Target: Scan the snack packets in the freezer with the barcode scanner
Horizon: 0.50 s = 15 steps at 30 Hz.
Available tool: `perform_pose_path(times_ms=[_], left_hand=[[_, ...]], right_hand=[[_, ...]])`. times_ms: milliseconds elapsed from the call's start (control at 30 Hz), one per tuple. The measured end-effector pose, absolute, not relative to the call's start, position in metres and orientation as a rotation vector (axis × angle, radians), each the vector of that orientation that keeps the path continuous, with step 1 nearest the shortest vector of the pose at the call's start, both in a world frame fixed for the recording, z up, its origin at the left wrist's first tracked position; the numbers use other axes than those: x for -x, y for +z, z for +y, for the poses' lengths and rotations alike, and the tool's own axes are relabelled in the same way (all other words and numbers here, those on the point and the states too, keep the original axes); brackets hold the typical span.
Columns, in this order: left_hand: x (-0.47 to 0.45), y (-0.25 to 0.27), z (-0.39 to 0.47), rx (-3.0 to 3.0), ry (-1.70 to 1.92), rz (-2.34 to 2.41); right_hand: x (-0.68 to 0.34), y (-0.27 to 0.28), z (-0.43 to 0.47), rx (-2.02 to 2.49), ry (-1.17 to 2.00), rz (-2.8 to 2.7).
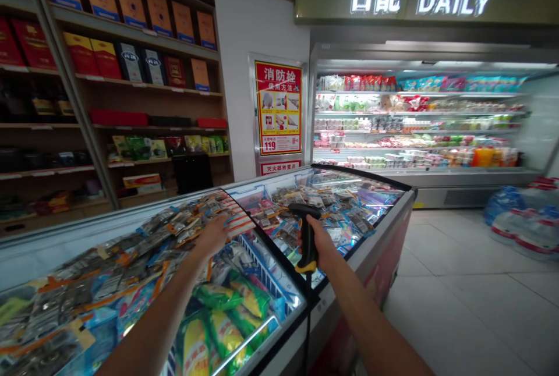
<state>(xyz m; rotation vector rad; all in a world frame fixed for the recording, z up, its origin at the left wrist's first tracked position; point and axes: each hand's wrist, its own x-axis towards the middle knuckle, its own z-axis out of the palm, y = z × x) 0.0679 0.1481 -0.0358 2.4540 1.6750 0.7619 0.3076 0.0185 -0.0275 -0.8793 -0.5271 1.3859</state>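
My right hand [321, 242] is wrapped round the grip of a black barcode scanner [308, 236] with a yellow base, held upright over the chest freezer [375, 259]. A cord hangs down from the scanner. My left hand [213, 235] reaches forward over the freezer, closed at the near edge of an orange-and-white striped packet [239, 217]; its fingers are blurred. Many dark food packets [131, 254] with orange and blue edges lie heaped beneath and left of that hand. Nearer to me are green and yellow bags [229, 329] beside a blue wire basket wall [266, 268].
A black frame bar [279, 248] divides the freezer top, with more packets under glass beyond it. Shelves of boxes [131, 67] stand at left. A lit refrigerated display [419, 126] stands behind. Bundled water bottles [533, 219] sit on the tiled floor at right.
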Motion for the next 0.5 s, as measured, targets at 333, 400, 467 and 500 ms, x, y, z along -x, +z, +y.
perform_pose_path(times_ms=[333, 400, 467, 500], left_hand=[[-0.008, -0.023, 0.098, -2.307, 0.345, 1.598], [-0.004, -0.022, 0.097, -2.257, 0.294, 1.628], [-0.005, -0.02, 0.099, -2.252, 0.261, 1.66], [-0.007, -0.02, 0.102, -2.255, 0.27, 1.67]], right_hand=[[-0.298, -0.025, 0.012, 0.846, 1.418, -0.567], [-0.298, -0.026, 0.012, 0.847, 1.416, -0.576], [-0.298, -0.026, 0.012, 0.858, 1.407, -0.58], [-0.298, -0.026, 0.012, 0.865, 1.405, -0.579]])
